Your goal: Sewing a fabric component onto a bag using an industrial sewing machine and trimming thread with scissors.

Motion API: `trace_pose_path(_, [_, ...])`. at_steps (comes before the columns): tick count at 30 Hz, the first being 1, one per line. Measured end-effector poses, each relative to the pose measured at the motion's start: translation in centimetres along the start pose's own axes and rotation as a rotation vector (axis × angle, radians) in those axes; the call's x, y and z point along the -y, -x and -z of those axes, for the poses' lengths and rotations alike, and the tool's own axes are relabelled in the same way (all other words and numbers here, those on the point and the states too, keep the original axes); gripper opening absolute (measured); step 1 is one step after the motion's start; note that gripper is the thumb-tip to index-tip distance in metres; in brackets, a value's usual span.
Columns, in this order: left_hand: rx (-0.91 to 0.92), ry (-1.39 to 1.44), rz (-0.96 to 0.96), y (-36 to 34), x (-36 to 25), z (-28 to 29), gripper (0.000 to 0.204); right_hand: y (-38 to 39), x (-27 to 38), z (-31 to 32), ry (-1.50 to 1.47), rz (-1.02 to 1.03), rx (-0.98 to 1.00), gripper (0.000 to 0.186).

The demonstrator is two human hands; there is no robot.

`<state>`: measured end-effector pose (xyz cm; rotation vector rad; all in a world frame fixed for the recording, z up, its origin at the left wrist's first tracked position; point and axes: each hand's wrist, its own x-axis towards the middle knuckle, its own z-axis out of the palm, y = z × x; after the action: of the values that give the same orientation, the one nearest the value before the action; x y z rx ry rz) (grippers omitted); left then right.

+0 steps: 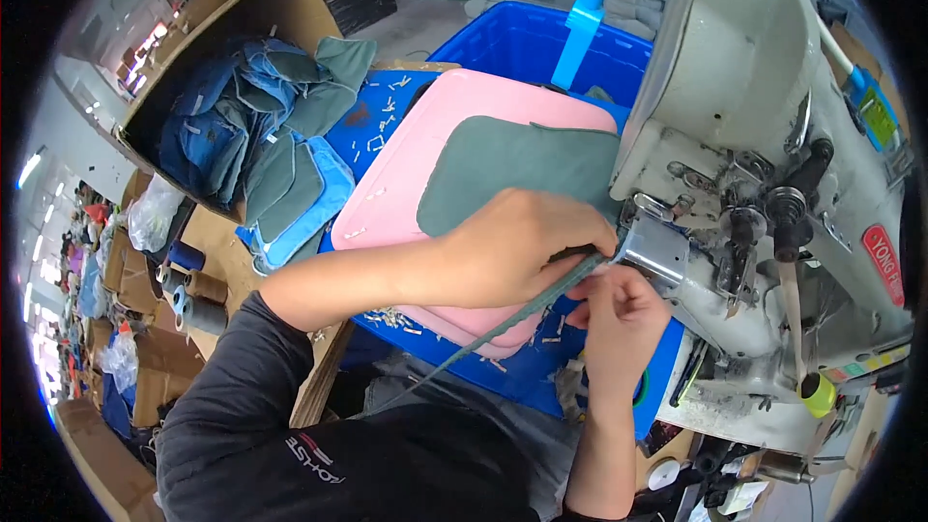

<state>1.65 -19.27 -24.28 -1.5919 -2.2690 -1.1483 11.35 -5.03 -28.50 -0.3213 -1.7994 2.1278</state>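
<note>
A grey-green fabric piece (512, 159) with rounded corners lies on a pink board (387, 198), its right end against the sewing machine (720, 58). My left hand (527, 242) reaches across the board beside the machine's metal plate (657, 249), fingers bent and closed at the edge of the fabric. A long narrow grey-green strip (503, 327) runs from these fingertips down toward my lap. Close by, my right hand (623, 314) pinches at the strip's upper end; what lies between its fingertips is too small to make out.
A cardboard box (174, 68) on its side holds blue and grey-green fabric pieces (280, 174). Thread spools (205, 314) stand at the left. Behind the board is a blue bin (493, 39). Scraps litter the blue tabletop (382, 106). A blue-ended hose (583, 24) hangs over it.
</note>
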Motion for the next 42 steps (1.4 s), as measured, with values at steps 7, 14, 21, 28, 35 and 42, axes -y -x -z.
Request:
trace_pose_path(7, [0.043, -0.281, -0.296, -0.1, 0.2, 0.0, 0.029, -0.4, -1.5, 0.1, 0.094, 0.131, 0.023, 0.012])
trace_pose_path(14, [-0.002, -0.268, -0.291, 0.0, 0.1, -0.2, 0.028, -0.7, -0.8, 0.2, 0.066, 0.068, 0.016, 0.008])
trace_pose_path(21, [0.018, -0.087, -0.166, -0.3, 1.4, 0.3, 0.029, -1.0, -1.4, -0.5, 0.246, 0.071, 0.028, 0.014])
trace_pose_path(28, [0.022, -0.306, -0.365, -0.4, 1.8, -0.5, 0.025, -0.8, -1.2, 0.4, 0.103, 0.057, 0.056, 0.011])
trace_pose_path(35, [0.02, -0.342, -0.432, 0.5, 0.7, -0.1, 0.03, -0.8, -0.3, 0.8, 0.105, 0.044, 0.013, 0.01])
trace_pose_path(42, [0.0, -0.135, -0.231, 0.5, 0.3, 0.1, 0.037, -0.4, 0.2, 1.0, 0.057, 0.0, 0.002, 0.012])
